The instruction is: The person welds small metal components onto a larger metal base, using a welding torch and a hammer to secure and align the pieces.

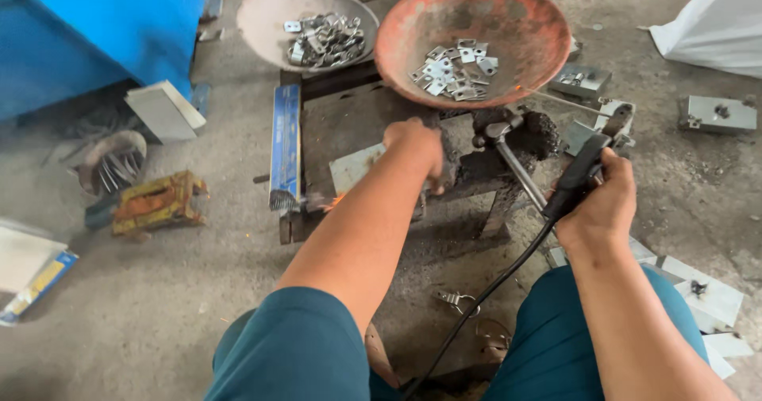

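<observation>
Left hand (414, 149) covers whatever it grips on the dark bench (476, 171); fingers not visible. Electrode tip beyond the black holder (578, 175) too thin to follow. Blue machine (87, 28) and white sack (714, 24) cut by pic edges. Small plates in red bowl (468, 40) too small to tell apart.

black welding electrode holder (575, 175) w/ black cable, gripped, tilted up-right, just right of soot-crusted metal stand (492, 159).
</observation>
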